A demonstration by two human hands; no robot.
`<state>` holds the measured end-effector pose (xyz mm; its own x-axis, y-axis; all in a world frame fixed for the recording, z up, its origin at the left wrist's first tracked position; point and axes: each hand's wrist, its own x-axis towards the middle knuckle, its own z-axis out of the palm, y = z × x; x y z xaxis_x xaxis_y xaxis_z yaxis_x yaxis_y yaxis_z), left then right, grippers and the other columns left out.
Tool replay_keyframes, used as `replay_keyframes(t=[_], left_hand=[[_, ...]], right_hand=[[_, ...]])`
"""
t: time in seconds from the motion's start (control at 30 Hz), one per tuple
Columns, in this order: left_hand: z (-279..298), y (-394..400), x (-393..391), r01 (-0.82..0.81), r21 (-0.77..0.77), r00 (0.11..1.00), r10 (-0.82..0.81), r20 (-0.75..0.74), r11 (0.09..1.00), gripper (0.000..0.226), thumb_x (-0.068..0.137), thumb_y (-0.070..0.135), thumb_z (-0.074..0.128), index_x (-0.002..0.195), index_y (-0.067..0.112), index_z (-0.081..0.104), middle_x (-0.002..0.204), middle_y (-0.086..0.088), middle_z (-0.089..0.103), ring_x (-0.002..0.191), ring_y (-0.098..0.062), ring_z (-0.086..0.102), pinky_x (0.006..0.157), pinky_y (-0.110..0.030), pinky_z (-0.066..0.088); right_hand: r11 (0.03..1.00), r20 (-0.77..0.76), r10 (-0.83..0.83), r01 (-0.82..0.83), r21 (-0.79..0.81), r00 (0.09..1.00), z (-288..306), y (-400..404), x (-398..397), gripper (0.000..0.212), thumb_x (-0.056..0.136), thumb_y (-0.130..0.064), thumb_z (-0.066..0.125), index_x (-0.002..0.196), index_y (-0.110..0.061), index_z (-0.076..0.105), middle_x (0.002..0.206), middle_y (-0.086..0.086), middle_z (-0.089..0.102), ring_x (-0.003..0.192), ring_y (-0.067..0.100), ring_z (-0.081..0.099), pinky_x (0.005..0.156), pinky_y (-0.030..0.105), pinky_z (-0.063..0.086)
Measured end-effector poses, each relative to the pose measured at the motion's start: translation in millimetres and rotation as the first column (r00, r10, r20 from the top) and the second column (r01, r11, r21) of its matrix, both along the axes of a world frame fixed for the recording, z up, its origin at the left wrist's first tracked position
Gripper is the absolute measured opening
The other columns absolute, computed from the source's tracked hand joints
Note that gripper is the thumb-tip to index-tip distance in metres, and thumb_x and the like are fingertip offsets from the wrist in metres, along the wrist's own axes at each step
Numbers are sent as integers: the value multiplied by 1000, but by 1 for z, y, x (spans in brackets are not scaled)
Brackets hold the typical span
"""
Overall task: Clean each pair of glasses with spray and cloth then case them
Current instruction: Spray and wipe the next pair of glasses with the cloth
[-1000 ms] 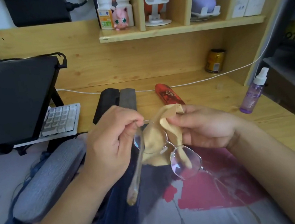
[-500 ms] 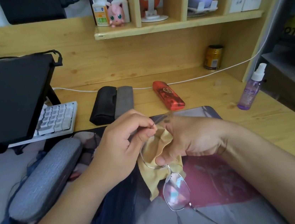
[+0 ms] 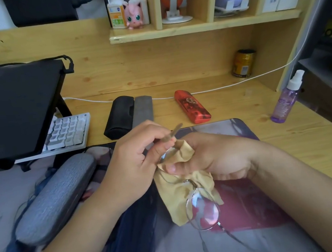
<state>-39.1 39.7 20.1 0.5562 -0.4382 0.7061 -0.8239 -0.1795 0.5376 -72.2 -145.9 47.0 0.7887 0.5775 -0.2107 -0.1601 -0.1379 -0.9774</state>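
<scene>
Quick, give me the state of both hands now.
Left hand: pinches the glasses by the temple.
Right hand: holds the tan cloth against one lens.

Both forearms are bare to the frame's edge, and neither the left hand (image 3: 133, 163) nor the right hand (image 3: 211, 158) wears anything.

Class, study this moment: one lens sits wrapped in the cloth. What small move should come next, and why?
Probably rub the wrapped lens a little more, then shift the tan cloth to the bare lower lens. The right hand pinches cloth over the upper lens; the left hand steadies the glasses.
</scene>
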Motion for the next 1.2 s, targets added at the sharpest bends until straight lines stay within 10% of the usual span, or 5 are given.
replay_keyframes(t=[0.2, 0.53, 0.97, 1.2], left_hand=[[2, -1, -3, 36, -3, 999, -36, -38, 999, 10, 99, 11, 63, 91, 15, 68, 91, 4, 66, 89, -13, 65, 78, -23, 50], [1, -5, -3, 52, -24, 996, -53, -66, 998, 10, 97, 7, 62, 90, 10, 68, 92, 5, 65, 90, -12, 66, 81, -20, 49], [4, -8, -1, -67, -164, 976, 31, -216, 984, 29, 93, -2, 63, 88, 25, 68, 91, 9, 71, 92, -13, 68, 84, -18, 49], [2, -2, 4, -130, -199, 968, 81, -236, 971, 12, 96, 12, 60, 91, 22, 64, 92, 6, 66, 90, -4, 64, 83, -14, 47]], right_hand=[[979, -139, 194, -182, 88, 971, -3, -8, 4, 29, 91, 10, 52, 119, 14, 56, 121, 37, 58, 118, 54, 56, 104, 59, 44], [994, -176, 101, -91, 66, 979, 1, 8, 0, 16, 87, 14, 62, 88, -1, 69, 81, 13, 73, 74, 20, 73, 64, 28, 58], [924, -122, -210, 237, 299, 970, -1, 5, 5, 8, 87, -7, 70, 79, -5, 69, 73, 14, 51, 64, 22, 49, 64, 35, 33], [812, -214, -412, 463, 355, 886, -1, 0, 11, 13, 78, -9, 72, 90, -2, 72, 75, 12, 68, 64, 22, 67, 59, 33, 54]])
